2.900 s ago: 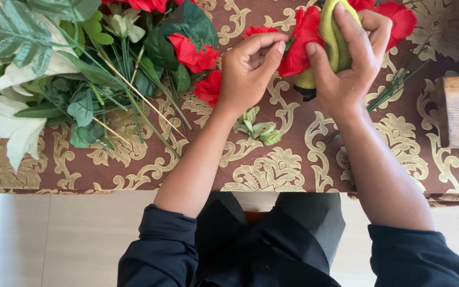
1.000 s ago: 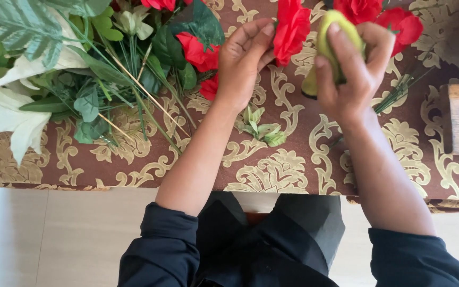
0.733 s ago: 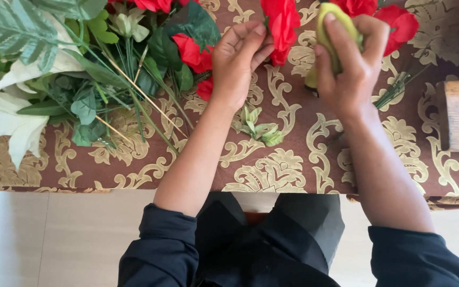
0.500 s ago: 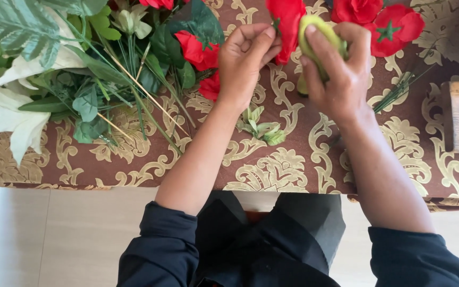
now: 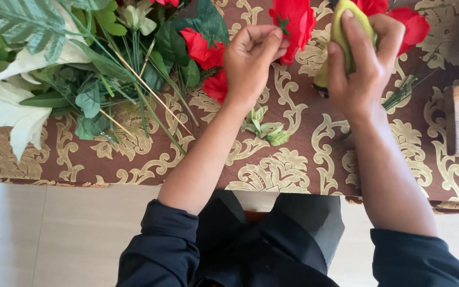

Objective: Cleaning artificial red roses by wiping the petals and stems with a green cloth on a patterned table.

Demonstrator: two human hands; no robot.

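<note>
Since half a second ago, nothing much is being shifted: a red flower [image 5: 292, 24] is being pinched by the left hand [image 5: 251, 56], while a yellow-green vase [image 5: 341, 37] (at three o'clock from it) is being gripped by the right hand [image 5: 359, 69], above the patterned tablecloth [image 5: 272, 170].

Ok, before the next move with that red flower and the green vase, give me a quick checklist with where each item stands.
1. Left hand pinching the red flower: ok.
2. Right hand wrapped round the green vase: ok.
3. Vase mouth visible: not ok, fingers cover it.
4. Flower stem in the vase: cannot tell.
5. Vase base on the cloth: cannot tell.
6. Loose leaf sprig apart from both hands: ok.
</note>
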